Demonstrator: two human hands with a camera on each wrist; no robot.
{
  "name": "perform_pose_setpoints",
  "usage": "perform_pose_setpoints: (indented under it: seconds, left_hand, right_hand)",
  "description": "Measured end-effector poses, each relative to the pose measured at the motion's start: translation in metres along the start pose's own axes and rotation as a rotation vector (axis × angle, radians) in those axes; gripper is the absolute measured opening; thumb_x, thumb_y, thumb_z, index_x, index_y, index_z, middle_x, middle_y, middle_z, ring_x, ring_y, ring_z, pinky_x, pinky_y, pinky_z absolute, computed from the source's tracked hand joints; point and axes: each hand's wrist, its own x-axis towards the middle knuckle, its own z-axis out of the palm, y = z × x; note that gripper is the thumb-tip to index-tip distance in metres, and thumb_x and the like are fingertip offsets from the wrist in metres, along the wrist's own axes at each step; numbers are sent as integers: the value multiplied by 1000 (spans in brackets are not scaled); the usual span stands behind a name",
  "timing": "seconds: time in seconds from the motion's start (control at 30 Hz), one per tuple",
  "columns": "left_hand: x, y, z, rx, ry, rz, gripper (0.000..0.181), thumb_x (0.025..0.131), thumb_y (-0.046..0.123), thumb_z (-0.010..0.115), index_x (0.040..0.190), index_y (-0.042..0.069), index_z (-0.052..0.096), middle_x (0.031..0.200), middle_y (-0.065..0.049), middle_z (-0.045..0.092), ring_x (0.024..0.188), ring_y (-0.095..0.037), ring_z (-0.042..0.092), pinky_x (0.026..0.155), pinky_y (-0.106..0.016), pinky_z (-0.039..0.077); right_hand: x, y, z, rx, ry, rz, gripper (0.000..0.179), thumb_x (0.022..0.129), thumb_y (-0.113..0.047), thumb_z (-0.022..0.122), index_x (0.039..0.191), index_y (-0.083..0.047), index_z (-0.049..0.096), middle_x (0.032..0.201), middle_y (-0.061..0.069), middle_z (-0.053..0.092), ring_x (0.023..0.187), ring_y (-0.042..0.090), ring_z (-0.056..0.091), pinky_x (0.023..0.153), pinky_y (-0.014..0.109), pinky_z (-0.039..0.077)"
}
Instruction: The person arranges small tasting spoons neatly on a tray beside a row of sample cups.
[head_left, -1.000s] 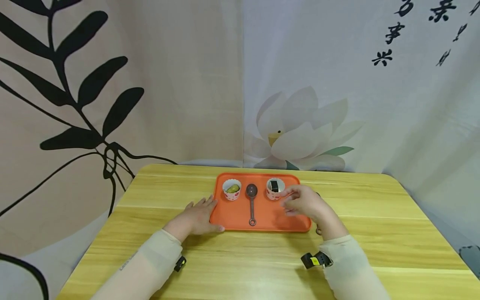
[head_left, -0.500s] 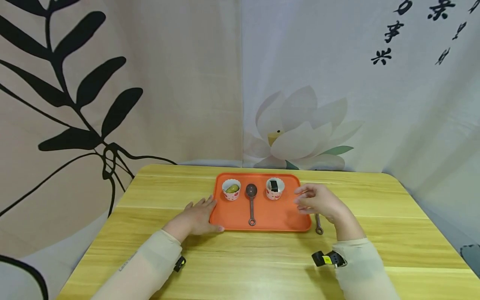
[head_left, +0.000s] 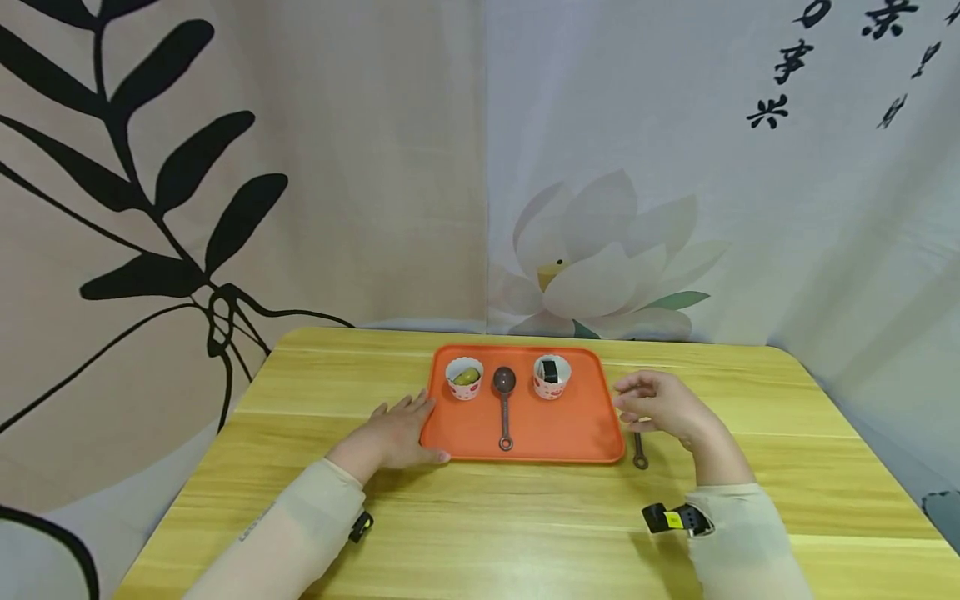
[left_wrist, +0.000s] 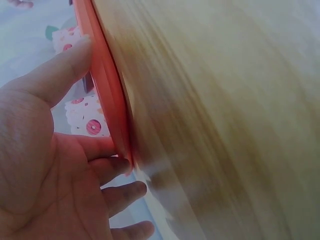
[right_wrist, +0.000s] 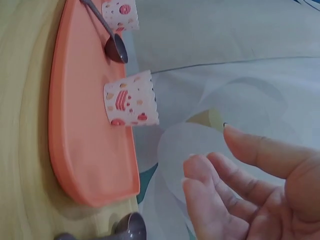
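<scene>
My left hand [head_left: 393, 435] rests with spread fingers at the left edge of an orange tray [head_left: 465, 433]; in the left wrist view its thumb and fingertips [left_wrist: 120, 165] touch the tray's rim. On the tray stand two paper cups: the left cup [head_left: 459, 391] holds yellow-green pieces, the right cup [head_left: 550, 390] a black-and-white block. A dark scoop-like spoon [head_left: 505, 396] lies between them. My right hand [head_left: 663, 407], fingers loosely bent and holding nothing, hovers just right of the tray. Partly hidden beneath it lies a second dark spoon [head_left: 640, 454], whose bowl [right_wrist: 132, 227] shows in the right wrist view.
The wooden table [head_left: 510, 533] reaches out on both sides of the tray. Behind its far edge hangs a pale curtain [head_left: 390, 208] printed with leaves, a lotus and characters. Black wrist cameras [head_left: 675, 519] are worn on both forearms.
My right hand has moved right, from beside the right cup to off the tray, uncovering the second spoon's handle. My left hand, the tray and the cups have stayed in place.
</scene>
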Motion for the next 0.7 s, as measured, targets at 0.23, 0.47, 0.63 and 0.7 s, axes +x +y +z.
perform_pose_setpoints:
  seconds: [0.23,0.47,0.63,0.7]
  left_hand:
    - [0,1,-1,-9,-4,2,100,88,60,67,158,2,26,165,-17,18,149,-43,21,116,-64,13]
    - [0,0,-1,-9,-10,0,100,89,60,66,158,2,24,165,-16,17,150,-41,19,117,-64,13]
    - [1,0,0,-11,-11,-3,100,89,60,66,159,3,24,165,-16,16,150,-41,19,117,-64,12]
    - [0,0,0,-10,-13,-3,100,89,60,66,159,3,24,166,-16,16,150,-41,19,117,-64,12]
  right_hand:
    - [-1,10,-10,-16,3,38,41,99,-14,64,127,12,51,114,22,66,93,32,68,80,42,59]
    - [1,20,-14,-40,24,64,39,99,-14,65,125,12,53,116,25,66,93,32,69,79,42,60]
    - [1,27,-17,-26,37,80,39,98,-13,65,125,13,53,113,24,66,89,29,68,77,40,60]
    - [1,30,-17,-16,40,93,39,98,-13,65,125,14,53,111,23,66,86,27,68,76,39,60]
